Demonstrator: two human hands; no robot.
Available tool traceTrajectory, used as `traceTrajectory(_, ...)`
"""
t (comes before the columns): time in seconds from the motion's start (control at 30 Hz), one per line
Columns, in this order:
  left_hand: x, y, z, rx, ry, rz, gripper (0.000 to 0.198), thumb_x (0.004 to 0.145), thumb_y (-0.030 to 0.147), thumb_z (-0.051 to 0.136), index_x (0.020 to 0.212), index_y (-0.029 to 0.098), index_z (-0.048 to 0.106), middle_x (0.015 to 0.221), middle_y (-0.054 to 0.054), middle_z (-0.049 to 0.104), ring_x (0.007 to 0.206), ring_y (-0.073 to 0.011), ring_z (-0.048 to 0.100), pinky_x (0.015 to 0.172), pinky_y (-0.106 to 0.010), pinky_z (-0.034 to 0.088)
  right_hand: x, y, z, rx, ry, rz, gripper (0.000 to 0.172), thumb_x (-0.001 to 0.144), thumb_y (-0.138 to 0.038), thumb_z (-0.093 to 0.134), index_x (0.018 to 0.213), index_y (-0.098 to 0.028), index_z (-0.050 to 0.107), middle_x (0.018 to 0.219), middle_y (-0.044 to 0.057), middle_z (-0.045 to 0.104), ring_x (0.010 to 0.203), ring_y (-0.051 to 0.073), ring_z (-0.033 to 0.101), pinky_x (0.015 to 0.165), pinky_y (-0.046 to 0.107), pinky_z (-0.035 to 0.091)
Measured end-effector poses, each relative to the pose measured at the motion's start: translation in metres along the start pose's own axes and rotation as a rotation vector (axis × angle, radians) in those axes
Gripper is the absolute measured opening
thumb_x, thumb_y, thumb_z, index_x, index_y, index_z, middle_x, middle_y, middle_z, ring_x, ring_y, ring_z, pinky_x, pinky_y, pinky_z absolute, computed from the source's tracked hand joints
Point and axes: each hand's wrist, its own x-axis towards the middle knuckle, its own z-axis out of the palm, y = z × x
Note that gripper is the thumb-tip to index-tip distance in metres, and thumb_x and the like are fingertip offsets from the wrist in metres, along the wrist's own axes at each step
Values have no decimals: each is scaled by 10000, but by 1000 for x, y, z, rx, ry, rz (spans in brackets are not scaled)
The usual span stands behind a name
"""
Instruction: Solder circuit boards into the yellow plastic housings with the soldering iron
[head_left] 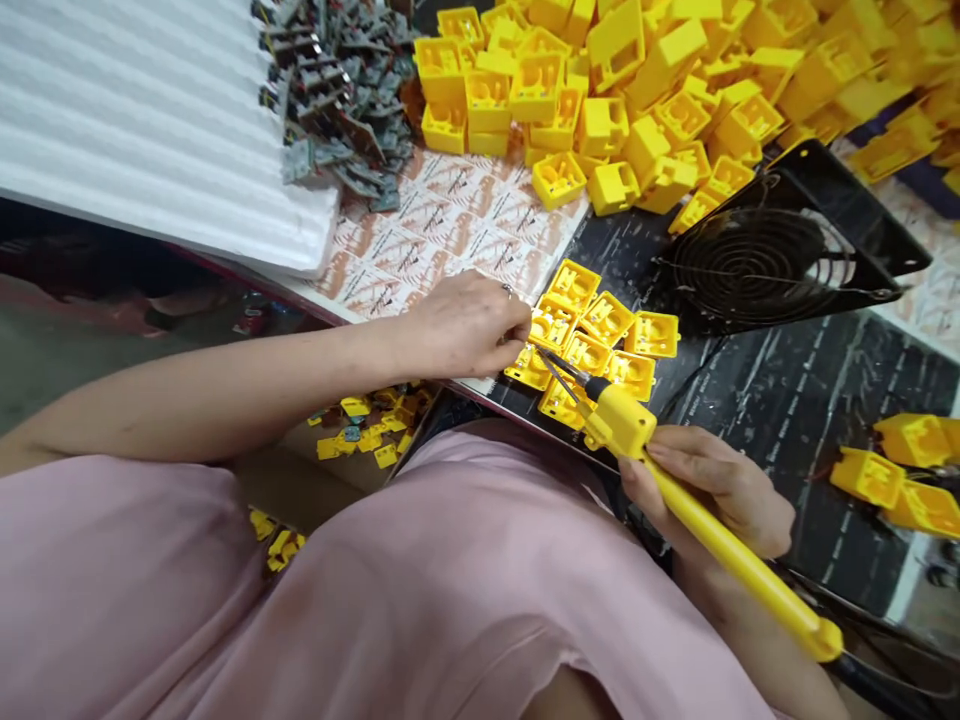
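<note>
My right hand [724, 490] is wrapped round the yellow handle of a soldering iron [720, 545], whose thin metal tip and a second thin rod point left. The tip reaches over a cluster of small open yellow plastic housings [587, 352] at the table's near edge. My left hand [476, 320] rests at the left side of this cluster, its fingers curled together against the leftmost housings. Whatever is between those fingertips is hidden. Small metal parts show inside several of the housings.
A large heap of yellow housings [615, 80] lies at the back. Beside it stands a black fan [757, 260]. Grey circuit boards [352, 100] are piled on white foam [150, 120] at the left. More yellow pieces [367, 430] lie below the table edge, and several housings [870, 478] sit at the right.
</note>
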Motion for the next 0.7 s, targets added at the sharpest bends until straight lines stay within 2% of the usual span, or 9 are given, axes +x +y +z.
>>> traceTrajectory(0.17,0,4,-3,20,-17,-26,258,915,249,566,931,188,816,749,-49,736,796,-233,712,787,-332,483,3,5,-2,-75,-86,-84,297,785,-27,868,945,-177,668,828,9,764,661,136,743,594,203,628)
traceTrajectory(0.27,1,3,-1,7,12,-16,238,884,245,580,881,191,811,710,-37,720,761,-221,703,761,-319,475,6,5,-4,-81,-133,-162,272,818,-91,878,948,-194,663,817,3,762,680,141,747,616,215,638)
traceTrajectory(0.33,2,1,0,-6,31,0,228,870,241,585,856,192,807,689,-30,710,743,-212,696,756,-313,470,8,3,-8,-72,-161,-150,249,845,-83,849,956,-199,658,816,-3,759,686,134,744,627,215,640)
traceTrajectory(0.5,5,-1,3,-14,65,18,211,870,241,605,847,193,810,691,-31,724,736,-207,696,754,-314,458,6,0,-20,-43,-60,-11,292,809,-23,842,964,-217,689,863,-12,759,688,132,729,604,229,635)
traceTrajectory(0.63,6,1,1,-6,60,40,195,873,227,619,839,200,809,720,-37,756,746,-198,701,738,-312,446,-11,14,-24,-57,-68,22,264,843,-106,855,1040,-226,727,892,6,779,698,151,748,591,233,632)
traceTrajectory(0.7,6,3,1,-12,50,57,195,877,221,616,854,207,809,739,-36,768,752,-195,705,735,-317,445,-21,22,-26,-117,25,73,333,818,-169,905,1103,-241,748,893,8,783,713,173,761,613,252,643)
